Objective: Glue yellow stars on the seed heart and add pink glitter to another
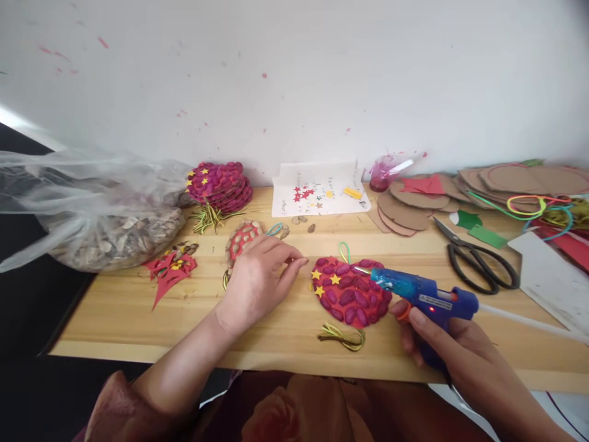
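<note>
A blue hot glue gun (430, 298) is in my right hand (453, 344), a finger at its orange trigger and a small red light lit. Its nozzle points left over the upper edge of a round ornament (352, 299) covered in magenta-painted shells or pits, with yellow stars on its left side and a green loop on top. A yellow-green tassel (343, 337) lies just below the ornament. My left hand (257, 276) hovers to the ornament's left, thumb and forefinger pinched; what they hold, if anything, is too small to see. Behind it, an unpainted ornament (242, 236) is partly hidden.
Stacked magenta ornaments (221, 187) and a clear plastic bag of shell-like pieces (124, 239) stand left, near red scraps (172, 270). Paper stars lie on a white sheet (285, 205) at the back. Black scissors (478, 261), cardboard discs (409, 212) and a cup of magenta paint (384, 175) stand right.
</note>
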A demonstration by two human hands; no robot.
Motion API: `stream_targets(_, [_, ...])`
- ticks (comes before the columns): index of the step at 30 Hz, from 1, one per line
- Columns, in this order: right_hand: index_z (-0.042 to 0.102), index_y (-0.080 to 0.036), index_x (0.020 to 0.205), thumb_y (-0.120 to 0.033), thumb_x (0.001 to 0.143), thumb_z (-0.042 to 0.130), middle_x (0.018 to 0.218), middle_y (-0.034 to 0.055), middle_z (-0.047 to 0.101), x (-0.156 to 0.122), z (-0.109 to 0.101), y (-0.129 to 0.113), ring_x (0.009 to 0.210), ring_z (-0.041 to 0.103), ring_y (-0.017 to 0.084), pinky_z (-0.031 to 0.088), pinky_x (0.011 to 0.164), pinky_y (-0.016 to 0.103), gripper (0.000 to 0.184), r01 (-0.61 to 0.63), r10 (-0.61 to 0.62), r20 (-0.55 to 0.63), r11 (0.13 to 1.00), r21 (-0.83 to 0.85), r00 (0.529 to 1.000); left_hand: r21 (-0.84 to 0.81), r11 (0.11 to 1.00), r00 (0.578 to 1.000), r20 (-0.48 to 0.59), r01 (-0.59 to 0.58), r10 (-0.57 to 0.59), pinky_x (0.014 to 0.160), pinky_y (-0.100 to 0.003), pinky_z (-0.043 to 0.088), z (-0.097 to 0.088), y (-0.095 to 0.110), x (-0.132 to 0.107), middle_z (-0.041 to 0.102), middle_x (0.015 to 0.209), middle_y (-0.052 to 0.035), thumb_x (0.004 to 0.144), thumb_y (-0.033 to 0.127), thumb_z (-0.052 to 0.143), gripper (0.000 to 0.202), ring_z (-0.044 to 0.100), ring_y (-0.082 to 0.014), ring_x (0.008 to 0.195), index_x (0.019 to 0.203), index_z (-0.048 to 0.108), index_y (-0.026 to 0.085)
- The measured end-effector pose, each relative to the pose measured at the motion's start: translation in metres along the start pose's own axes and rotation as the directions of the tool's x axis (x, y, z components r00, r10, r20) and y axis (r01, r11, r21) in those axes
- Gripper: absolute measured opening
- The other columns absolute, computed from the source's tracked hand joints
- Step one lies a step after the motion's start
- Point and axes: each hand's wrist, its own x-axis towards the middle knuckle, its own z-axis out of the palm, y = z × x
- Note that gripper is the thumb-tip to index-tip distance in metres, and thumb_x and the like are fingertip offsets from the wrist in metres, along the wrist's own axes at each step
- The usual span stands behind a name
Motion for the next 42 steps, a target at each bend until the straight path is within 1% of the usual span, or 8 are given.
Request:
stream_targets(7, [0.071,-0.017,0.089,-0.071,0.075,0.075,0.06,0.0014,0.063,0.002,-0.003,0.004,0.053,0.051,0.013,0.042,0.054,0.027,0.056,0.016,-0.015,-0.017,0.999,0.037,1.0,0.088,0.996,0.996,0.085,0.017,-0.025,0.081,-0.038,0.05,0.002,-0.015,0.024,0.075,0.084,-0.0029,0.094,0.015,0.064,0.014,0.065,-0.0213,0.083,0.084,0.072,0.02])
stream_targets(13, [0.069,-0.019,0.089,-0.067,0.078,0.075,0.059,0.0013,0.065,0.011,0.001,-0.001,0.049,0.051,0.012,0.041,0.053,0.026,0.05,-0.03,0.013,0.069,0.968,0.25,0.998,0.166,0.986,0.987,0.162,-0.014,-0.013,0.088,-0.039,0.051,0.004,-0.028,0.07,0.077,0.095,-0.0064,0.096,0.022,0.062,0.016,0.066,-0.0242,0.092,0.094,0.077,0.019])
stream_targets(17, [0.069,-0.019,0.087,-0.066,0.079,0.075,0.058,0.0009,0.064,0.019,0.001,0.006,0.05,0.05,0.011,0.039,0.052,0.025,0.048,-0.022,-0.007,0.09,0.951,0.309,0.996,0.269,0.96,0.951,0.308,-0.076,-0.011,0.09,-0.04,0.048,0.022,-0.033,0.111,0.076,0.094,-0.0074,0.097,0.019,0.058,0.022,0.064,-0.0255,0.093,0.093,0.08,0.021])
stream_targets(23, [0.07,-0.017,0.079,-0.071,0.08,0.072,0.059,0.0031,0.064,0.029,-0.008,0.021,0.05,0.05,0.011,0.038,0.052,0.025,0.053,-0.023,-0.023,0.171,0.965,0.262,0.985,0.42,0.899,0.871,0.479,-0.122,-0.105,0.092,-0.044,0.043,0.062,-0.04,0.152,0.068,0.114,-0.0129,0.097,0.014,0.05,0.04,0.055,-0.0329,0.117,0.125,0.075,0.029])
stream_targets(27, [0.068,-0.016,0.068,-0.074,0.079,0.07,0.058,0.0038,0.063,0.029,-0.009,0.018,0.05,0.049,0.011,0.038,0.052,0.025,0.058,-0.023,-0.019,0.186,0.975,0.221,0.982,0.474,0.87,0.841,0.518,-0.132,-0.155,0.093,-0.046,0.04,0.073,-0.039,0.159,0.063,0.118,-0.0147,0.093,0.009,0.049,0.051,0.051,-0.0339,0.119,0.135,0.069,0.03])
stream_targets(31, [0.069,-0.017,0.071,-0.074,0.074,0.074,0.057,0.0019,0.062,0.024,-0.005,0.011,0.05,0.048,0.011,0.039,0.052,0.025,0.057,-0.056,0.017,0.159,0.968,0.243,0.987,0.47,0.876,0.825,0.533,-0.105,-0.187,0.093,-0.047,0.039,0.074,-0.04,0.159,0.062,0.118,-0.0151,0.091,0.006,0.048,0.054,0.05,-0.0345,0.117,0.132,0.072,0.031])
stream_targets(38, [0.071,-0.017,0.073,-0.073,0.076,0.073,0.058,0.002,0.062,0.023,-0.005,0.008,0.052,0.048,0.012,0.038,0.054,0.026,0.057,-0.046,0.007,0.172,0.973,0.225,0.985,0.411,0.91,0.871,0.465,-0.056,-0.157,0.093,-0.047,0.039,0.076,-0.049,0.155,0.064,0.112,-0.0134,0.089,0.007,0.049,0.054,0.051,-0.0346,0.114,0.13,0.072,0.033])
stream_targets(42, [0.069,-0.016,0.071,-0.073,0.077,0.072,0.059,0.0024,0.062,0.023,-0.006,0.009,0.053,0.049,0.011,0.037,0.054,0.025,0.057,-0.048,0.012,0.171,0.977,0.21,0.985,0.402,0.914,0.854,0.494,-0.058,-0.163,0.094,-0.047,0.04,0.079,-0.048,0.156,0.065,0.11,-0.0125,0.087,0.006,0.052,0.054,0.052,-0.0338,0.113,0.127,0.074,0.034])
